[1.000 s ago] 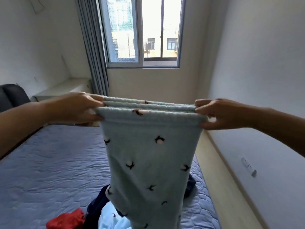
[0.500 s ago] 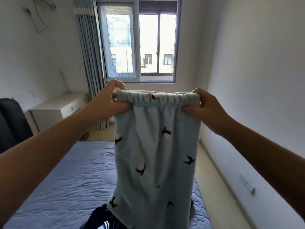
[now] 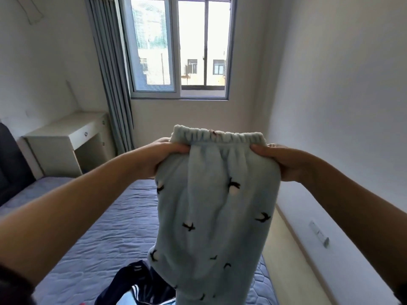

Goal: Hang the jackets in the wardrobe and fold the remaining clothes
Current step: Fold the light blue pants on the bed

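Head view: a pair of pale blue fleece trousers (image 3: 215, 216), printed with small dark bird shapes, held up in the air above the bed (image 3: 99, 227) by two bare arms stretched forward. The left grip (image 3: 163, 157) pinches the left end of the gathered elastic waistband (image 3: 218, 136), its fingers curled into the cloth just beneath the band. The right grip (image 3: 284, 161) pinches the right end in the same way. The waistband runs roughly level between the two grips, and the fabric bunches into folds where each one holds it. The trousers hang straight down from the band, and their lower part passes out of the bottom edge of the frame. Behind the hanging cloth, a dark navy garment (image 3: 134, 280) with white stripes lies crumpled on the blue quilted bed cover. Background: a two-pane window (image 3: 180, 47) in the far wall, a grey-blue curtain (image 3: 110, 69) gathered at its left side, and a wall socket (image 3: 319, 233) low on the right-hand wall.
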